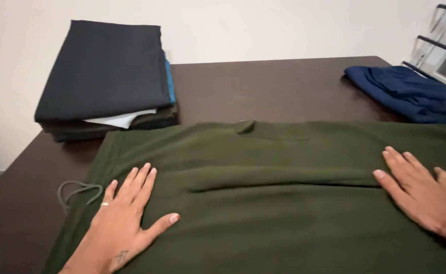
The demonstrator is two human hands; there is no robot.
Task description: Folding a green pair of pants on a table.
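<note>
An olive green garment (263, 203) lies spread flat across the near part of a dark brown table (263, 86), with a fold line running across its middle. Its drawstring (75, 192) loops off the left edge. My left hand (124, 215) rests flat on the garment's left side, fingers spread, a ring on one finger. Pressed flat on the right side is my right hand (418, 190), fingers apart. Neither hand holds anything.
A stack of folded dark clothes (106, 76), with blue and white layers showing, sits at the table's back left corner. A crumpled navy blue garment (411, 91) lies at the back right. A white wall is behind; a metal rack (444, 40) stands at the far right.
</note>
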